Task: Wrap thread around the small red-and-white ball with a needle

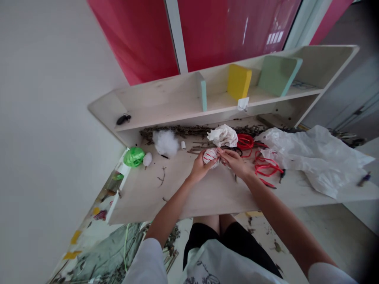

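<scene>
In the head view, a white ball with red stripes sits in my left hand, whose fingers curl round it. My right hand is at the ball's right side, its thumb and fingertips pinched together; what they pinch is too small to make out. Just behind my hands lies a crumpled white paper or cloth. Red cord lies in loops to the right of it. Thin brown twigs rest by my left fingers.
A green ball of twine, white fluffy stuffing and a small white roll are on the left. Red-handled pliers or cutters and a crumpled clear plastic bag lie right. A shelf with coloured dividers stands behind.
</scene>
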The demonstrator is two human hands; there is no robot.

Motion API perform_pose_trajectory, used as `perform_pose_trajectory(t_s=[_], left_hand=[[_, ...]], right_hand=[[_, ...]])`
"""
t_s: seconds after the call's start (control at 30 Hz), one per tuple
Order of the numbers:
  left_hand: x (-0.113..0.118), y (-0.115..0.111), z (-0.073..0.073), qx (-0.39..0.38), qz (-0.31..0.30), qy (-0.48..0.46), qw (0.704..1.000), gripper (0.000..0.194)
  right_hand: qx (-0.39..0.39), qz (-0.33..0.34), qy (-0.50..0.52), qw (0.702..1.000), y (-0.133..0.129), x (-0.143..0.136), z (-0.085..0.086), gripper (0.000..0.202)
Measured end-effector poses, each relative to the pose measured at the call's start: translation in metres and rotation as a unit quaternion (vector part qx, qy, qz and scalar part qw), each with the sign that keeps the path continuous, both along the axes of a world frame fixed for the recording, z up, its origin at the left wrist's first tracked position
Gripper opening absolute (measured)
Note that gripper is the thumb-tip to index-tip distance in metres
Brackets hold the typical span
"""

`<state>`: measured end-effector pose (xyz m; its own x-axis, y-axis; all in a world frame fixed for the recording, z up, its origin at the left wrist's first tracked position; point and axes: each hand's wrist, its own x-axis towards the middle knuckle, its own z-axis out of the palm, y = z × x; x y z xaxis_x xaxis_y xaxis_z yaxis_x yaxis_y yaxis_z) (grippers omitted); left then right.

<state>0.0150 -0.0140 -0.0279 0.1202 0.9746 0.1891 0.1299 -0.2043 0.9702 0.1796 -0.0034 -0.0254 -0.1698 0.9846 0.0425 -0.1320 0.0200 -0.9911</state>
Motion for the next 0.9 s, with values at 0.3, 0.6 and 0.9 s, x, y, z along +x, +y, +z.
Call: perform_pose_trajectory(t_s=[0.3, 0.6, 0.9], left_hand=[[0.002, 0.003, -0.004, 0.020, 0.028, -0.013, 0.999, 0.045], [0.005, 0.002, 0.002, 0.017, 0.074, -0.076, 0.994, 0.041], [0.000, 0.012, -0.006, 0.002, 0.153, -0.140, 0.978, 0.041]], right_hand=[[-0.005, 0.044, -0.010, 0.999, -0.004, -0.001, 0.003, 0.048], [0.009, 0.078, -0.061, 0.995, -0.006, -0.002, 0.002, 0.049], [0.024, 0.123, -0.093, 0.988, -0.013, -0.008, 0.013, 0.049]])
